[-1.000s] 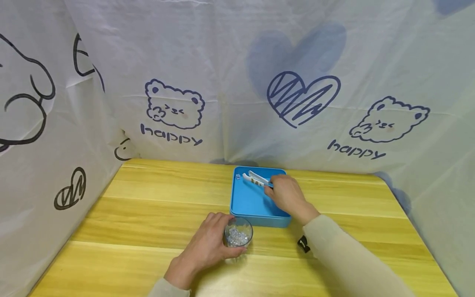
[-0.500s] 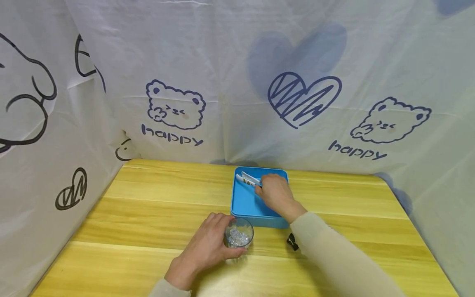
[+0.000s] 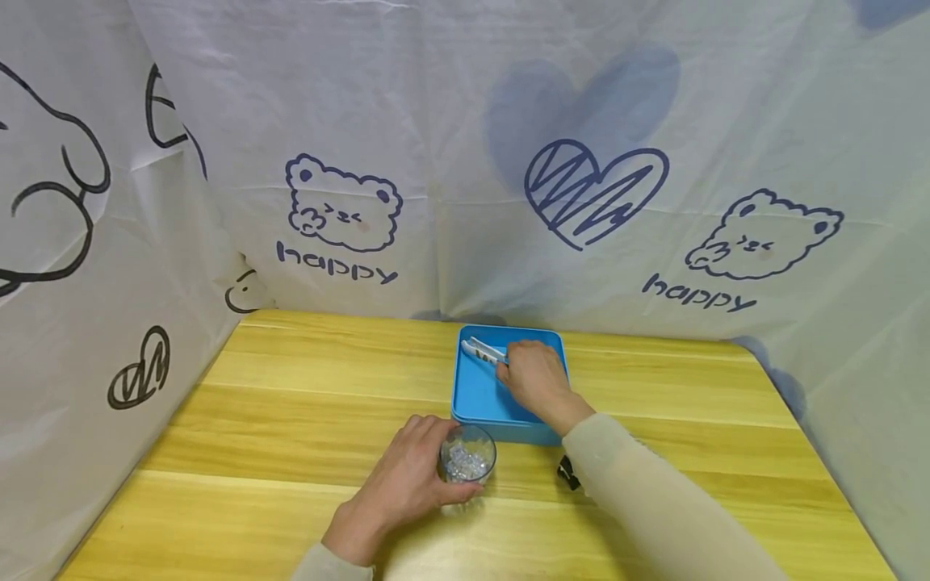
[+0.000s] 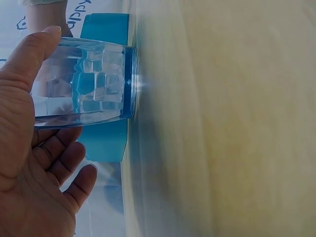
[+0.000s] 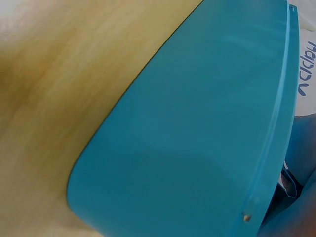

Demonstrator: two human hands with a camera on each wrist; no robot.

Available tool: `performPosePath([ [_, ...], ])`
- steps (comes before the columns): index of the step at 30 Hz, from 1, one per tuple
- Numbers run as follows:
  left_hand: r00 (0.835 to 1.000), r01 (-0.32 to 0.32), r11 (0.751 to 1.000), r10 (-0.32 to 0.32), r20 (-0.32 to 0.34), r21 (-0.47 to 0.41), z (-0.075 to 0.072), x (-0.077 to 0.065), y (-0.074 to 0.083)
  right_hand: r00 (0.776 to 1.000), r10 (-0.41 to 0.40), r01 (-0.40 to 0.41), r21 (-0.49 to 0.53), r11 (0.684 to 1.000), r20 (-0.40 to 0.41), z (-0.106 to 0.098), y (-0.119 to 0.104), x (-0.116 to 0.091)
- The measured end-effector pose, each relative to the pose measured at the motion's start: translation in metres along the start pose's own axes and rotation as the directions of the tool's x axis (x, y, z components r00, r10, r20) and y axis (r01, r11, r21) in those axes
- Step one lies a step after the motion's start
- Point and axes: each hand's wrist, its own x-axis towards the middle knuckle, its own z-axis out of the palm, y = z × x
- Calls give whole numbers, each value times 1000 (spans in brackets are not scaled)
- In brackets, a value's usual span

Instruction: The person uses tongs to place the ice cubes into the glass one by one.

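My left hand (image 3: 407,476) holds a clear drinking glass (image 3: 485,445) upright on the table, thumb on one side and fingers on the other. Small clear cubes (image 3: 465,466) fill its lower part; the left wrist view shows the glass (image 4: 98,81) from the side, its base at the tabletop. In my right hand (image 3: 538,379) is a pair of white tongs (image 3: 483,353), reaching down into a shallow blue box (image 3: 475,399). Their tips lie at the box's far left corner, where they hide what is there. Only a wall of the box (image 5: 187,123) fills the right wrist view.
A small black object (image 3: 568,473) lies on the wooden table (image 3: 291,403) beside the right sleeve (image 3: 632,476). White cloth with printed bears and hearts (image 3: 465,161) hangs behind the table and along its sides.
My right hand and the tongs have moved left inside the box, and the tips now cover the spot where a clear cube showed. The left hand and glass stay put.
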Motion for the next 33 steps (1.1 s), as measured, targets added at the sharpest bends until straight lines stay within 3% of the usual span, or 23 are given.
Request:
performPosePath([
  [9,1000,-5,1000,5,-2,-2,1,1,-1,999,-6,6,-2,1000,-32,-1,3,-5],
  [24,1000,9,1000,-9,6,-28,2,0,-2,1000,8,-8,-15,1000,0,-6,16,-18],
  [33,1000,11,1000,-11,6,-27,2,0,-2,994,-69,69,-10,998,-83,-10,23,-35],
])
